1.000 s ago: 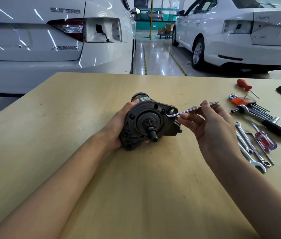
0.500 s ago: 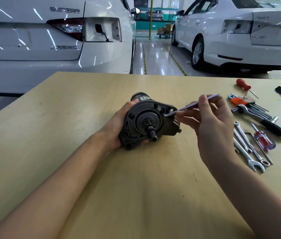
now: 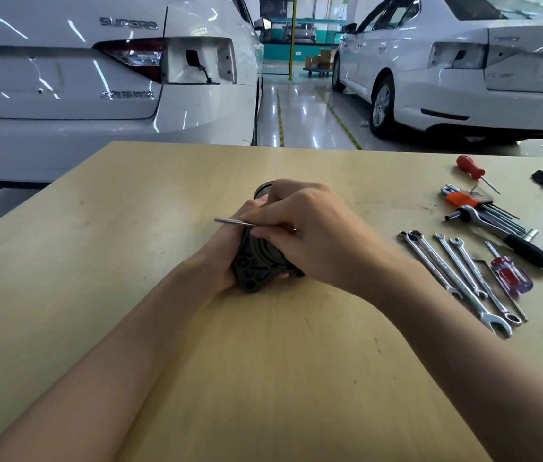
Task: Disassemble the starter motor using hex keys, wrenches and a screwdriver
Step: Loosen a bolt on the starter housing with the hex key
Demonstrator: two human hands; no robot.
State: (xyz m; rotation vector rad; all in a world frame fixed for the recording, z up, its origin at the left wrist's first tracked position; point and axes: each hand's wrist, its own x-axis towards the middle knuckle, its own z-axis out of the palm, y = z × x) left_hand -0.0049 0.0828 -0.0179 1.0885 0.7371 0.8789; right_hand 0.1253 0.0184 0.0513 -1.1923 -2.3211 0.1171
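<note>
Our left hand [image 3: 226, 258] grips the starter motor [image 3: 256, 265] on the worktop [image 3: 96, 261]; our right hand [image 3: 303, 235] pinches the hex key [image 3: 233, 222], seemingly seated though hidden. We should turn squarely, bracing firmly.

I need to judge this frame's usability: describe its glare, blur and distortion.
Head view: bright streaks of glare on the white car and glossy floor; wide-angle bending at the table edges; the right hand and hex key look sharp, shadows soft.
</note>
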